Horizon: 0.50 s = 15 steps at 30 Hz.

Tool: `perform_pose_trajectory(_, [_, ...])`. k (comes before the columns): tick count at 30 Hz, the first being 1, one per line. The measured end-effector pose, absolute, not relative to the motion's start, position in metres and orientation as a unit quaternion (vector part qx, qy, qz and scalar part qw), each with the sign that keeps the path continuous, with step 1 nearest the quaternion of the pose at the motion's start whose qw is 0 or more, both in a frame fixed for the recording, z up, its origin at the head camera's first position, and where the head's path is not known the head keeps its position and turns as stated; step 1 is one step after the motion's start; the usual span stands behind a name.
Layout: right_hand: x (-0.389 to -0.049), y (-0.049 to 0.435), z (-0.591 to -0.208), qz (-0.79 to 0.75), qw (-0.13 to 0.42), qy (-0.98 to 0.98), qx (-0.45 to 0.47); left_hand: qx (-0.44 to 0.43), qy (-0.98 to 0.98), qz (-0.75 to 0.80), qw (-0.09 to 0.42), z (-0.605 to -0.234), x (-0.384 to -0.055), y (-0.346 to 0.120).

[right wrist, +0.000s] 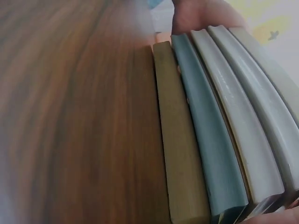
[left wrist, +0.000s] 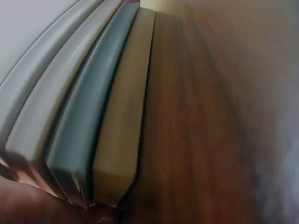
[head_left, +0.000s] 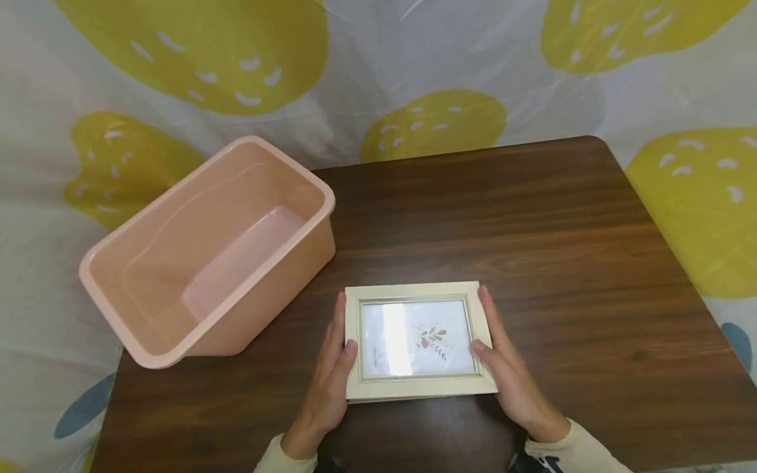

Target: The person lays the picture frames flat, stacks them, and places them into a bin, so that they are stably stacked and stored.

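Observation:
A stack of several picture frames lies in front of me. Its top one is a cream picture frame (head_left: 421,387) with a small flower print behind shiny glass. My left hand (head_left: 328,387) grips the stack's left side, thumb over the top frame's edge. From the right side my right hand (head_left: 513,381) holds it the same way. Both wrist views show the edges of the layers: pale frames above, a blue-grey frame (left wrist: 93,112) under them, and a brown frame (right wrist: 180,140) lowest, close over the table. In the head view the top frame hides most of the lower ones.
An empty pink plastic tub (head_left: 278,282) stands at the left of the dark wooden table (head_left: 532,230), angled and partly over its left edge. Behind the table hangs a pale cloth (head_left: 343,79) with large yellow fruit shapes.

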State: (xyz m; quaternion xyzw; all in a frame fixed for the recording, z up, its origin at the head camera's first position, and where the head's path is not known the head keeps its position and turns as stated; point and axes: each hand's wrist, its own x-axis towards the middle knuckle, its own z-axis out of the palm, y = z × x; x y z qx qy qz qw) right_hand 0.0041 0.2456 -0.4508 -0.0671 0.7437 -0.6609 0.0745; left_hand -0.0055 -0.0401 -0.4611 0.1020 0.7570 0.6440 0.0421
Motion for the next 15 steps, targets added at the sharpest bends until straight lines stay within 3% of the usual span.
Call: perform_pose_trajectory(15, [0.002,0.238,-0.444,-0.737,0.066,0.668,-0.079,0.084,0.764,0.639,0.028,-0.440,-0.008,-0.041])
